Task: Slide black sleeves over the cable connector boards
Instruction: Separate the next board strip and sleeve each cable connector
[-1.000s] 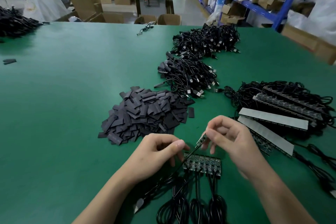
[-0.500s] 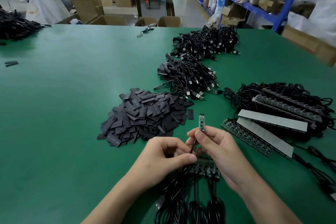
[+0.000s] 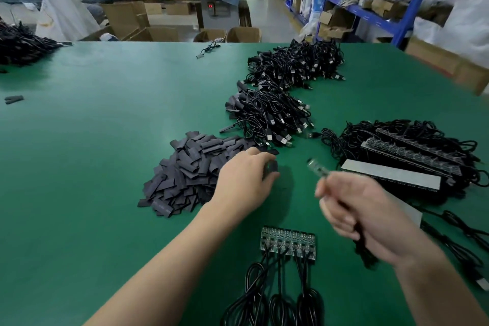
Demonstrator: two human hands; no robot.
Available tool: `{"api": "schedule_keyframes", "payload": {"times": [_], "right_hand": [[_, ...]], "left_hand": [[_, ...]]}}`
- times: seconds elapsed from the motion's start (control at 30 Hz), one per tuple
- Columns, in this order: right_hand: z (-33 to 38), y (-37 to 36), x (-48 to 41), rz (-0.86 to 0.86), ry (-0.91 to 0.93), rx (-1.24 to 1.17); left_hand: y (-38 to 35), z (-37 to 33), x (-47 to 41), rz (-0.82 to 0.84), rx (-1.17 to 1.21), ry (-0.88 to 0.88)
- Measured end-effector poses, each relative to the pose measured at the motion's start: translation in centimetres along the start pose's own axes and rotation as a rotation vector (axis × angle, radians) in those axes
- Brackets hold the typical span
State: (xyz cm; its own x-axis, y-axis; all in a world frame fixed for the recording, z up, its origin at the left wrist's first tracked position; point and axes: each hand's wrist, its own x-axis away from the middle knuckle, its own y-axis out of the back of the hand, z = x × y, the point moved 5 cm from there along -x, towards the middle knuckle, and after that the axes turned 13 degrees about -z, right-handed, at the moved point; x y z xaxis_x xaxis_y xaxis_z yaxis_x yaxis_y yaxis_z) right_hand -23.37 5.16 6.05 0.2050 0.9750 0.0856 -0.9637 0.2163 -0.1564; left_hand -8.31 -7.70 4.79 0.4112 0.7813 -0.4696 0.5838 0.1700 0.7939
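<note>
The right hand is gripping a small green connector board by its near end. The board is poking up and to the left past the fingertips, above the counter, blurred. Its black cable is running down through the curled fingers and out below the palm. Just to the left, apart from the board, the left hand is reaching over the near right edge of the sleeve pile, with its fingers and thumb pinching one black sleeve.

In front of the person, a short panel of joined boards is lying flat on the green counter, and its coiled leads are trailing toward the near edge. To the right, long board panels are sitting stacked in a tangle of black wire, and one pale strip is lying across their near side.

Beyond the sleeve pile, two heaps of black cables with plugs are lying one behind the other, the nearer heap and the farther heap. A single loose cable is lying near the far edge, and two stray sleeves are sitting well off to the left.

Past the counter, cardboard boxes are standing on the floor, and blue shelving is running along the right.
</note>
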Motion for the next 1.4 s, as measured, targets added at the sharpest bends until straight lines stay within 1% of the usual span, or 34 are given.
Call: {"api": "schedule_keyframes", "payload": {"times": [0.03,0.1,0.2,0.27,0.33,0.4,0.5,0.57,0.6,0.67,0.73,0.77,0.83,0.9,1.03,1.13,1.27,1.3,1.33,1.4], "right_hand": [[-0.8,-0.3,-0.1,0.008,-0.026,0.133],[-2.1,-1.2,-0.4,0.028,-0.044,0.282],[-3.3,-2.0,-0.7,0.056,-0.029,0.390],[-3.8,-2.1,-0.8,0.072,-0.007,0.446],[-4.1,-2.1,-1.0,0.076,-0.002,0.435],[-4.1,-2.2,-1.1,0.068,-0.018,0.374],[-4.2,-2.2,-1.2,0.044,-0.026,0.330],[-4.2,-2.1,-1.3,0.041,-0.023,0.295],[-4.3,-2.1,-1.3,0.042,-0.028,0.262],[-4.3,-2.0,-1.2,0.045,-0.050,0.188],[-4.3,-2.0,-1.2,0.039,-0.070,0.139],[-4.2,-2.0,-1.2,0.038,-0.067,0.129],[-4.1,-2.2,-1.2,0.036,-0.025,0.147],[-4.0,-2.5,-1.1,0.033,0.029,0.236],[-4.6,-3.4,-0.9,0.041,0.061,0.322],[-4.8,-3.6,-1.0,-0.003,0.077,0.394],[-4.8,-3.3,-1.1,-0.069,0.089,0.423],[-4.8,-3.3,-1.1,-0.077,0.092,0.429],[-4.8,-3.2,-1.1,-0.083,0.096,0.433],[-4.8,-3.2,-1.1,-0.086,0.100,0.446]], "left_hand": [[-0.8,-0.4,-0.5,0.013,-0.077,-0.034],[-2.2,-0.8,-1.3,0.056,-0.207,-0.064],[-3.4,-0.7,-1.8,0.105,-0.315,-0.072],[-3.6,-0.5,-2.0,0.112,-0.301,-0.081],[-3.6,-0.5,-2.2,0.111,-0.277,-0.133],[-3.3,-0.6,-2.1,0.095,-0.298,-0.215],[-2.3,-0.5,-1.7,0.004,-0.269,-0.258],[-1.1,-0.2,-1.1,-0.095,-0.128,-0.200],[-0.4,0.2,-0.6,-0.124,-0.024,-0.135],[0.5,1.2,0.6,-0.122,0.318,0.070],[1.2,2.2,2.3,-0.035,0.641,0.276],[1.6,2.5,3.3,0.014,0.733,0.329],[2.4,2.7,5.3,0.118,0.853,0.355],[3.1,2.2,6.8,0.184,0.918,0.348],[3.5,1.7,8.1,0.139,0.870,0.335],[3.5,1.7,8.6,0.077,0.799,0.328],[4.6,3.2,8.5,-0.196,0.620,0.329],[5.0,3.8,8.4,-0.242,0.571,0.328],[5.2,4.2,8.3,-0.256,0.500,0.305],[5.2,4.5,8.3,-0.227,0.346,0.213]]}}
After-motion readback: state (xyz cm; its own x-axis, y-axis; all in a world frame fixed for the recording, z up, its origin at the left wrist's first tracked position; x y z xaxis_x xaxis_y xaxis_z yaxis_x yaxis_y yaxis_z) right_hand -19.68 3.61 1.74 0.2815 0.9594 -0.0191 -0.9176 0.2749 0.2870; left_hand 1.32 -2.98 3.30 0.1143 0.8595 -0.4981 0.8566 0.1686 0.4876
